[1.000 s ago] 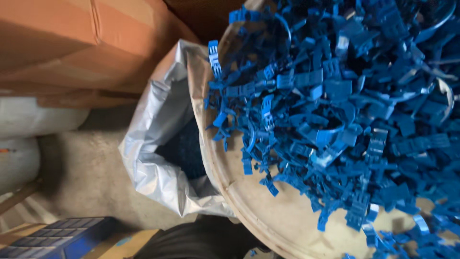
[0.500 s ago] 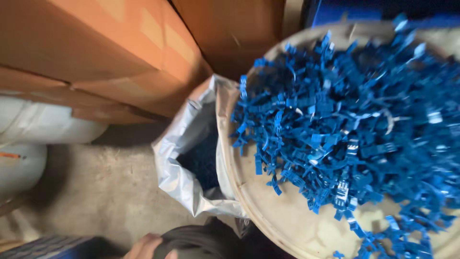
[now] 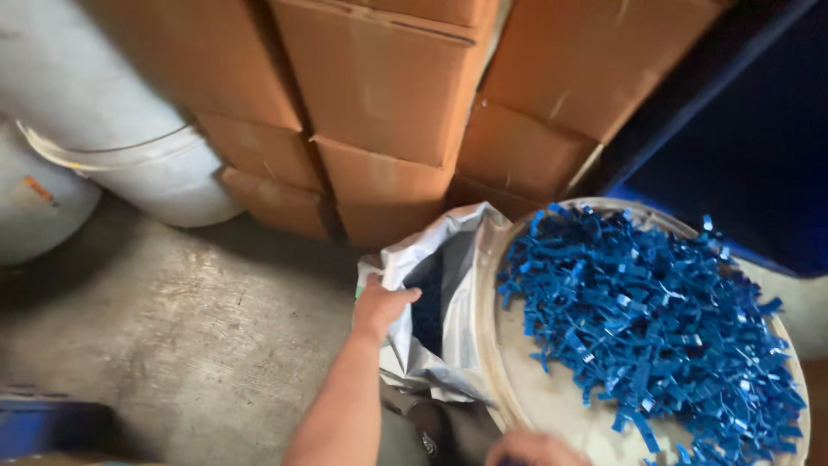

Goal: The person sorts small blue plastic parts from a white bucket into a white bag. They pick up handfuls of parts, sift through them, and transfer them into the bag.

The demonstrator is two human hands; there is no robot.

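— So where do we have our hands?
— Our left hand (image 3: 379, 304) grips the rim of the silvery bag (image 3: 448, 259), fingers curled over its edge. Our right hand (image 3: 535, 449) shows only partly at the bottom; we cannot tell how its fingers are set.
— And the bag?
— It stands open on the concrete floor (image 3: 172, 319), touching the round tray (image 3: 535, 397) heaped with blue plastic pieces (image 3: 655, 319), before the cardboard boxes (image 3: 379, 95).

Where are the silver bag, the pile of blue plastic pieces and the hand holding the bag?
silver bag (image 3: 461, 250): head view, its upper wall.
blue plastic pieces (image 3: 655, 319): head view, middle of the pile.
left hand (image 3: 379, 306): head view, back of the hand.
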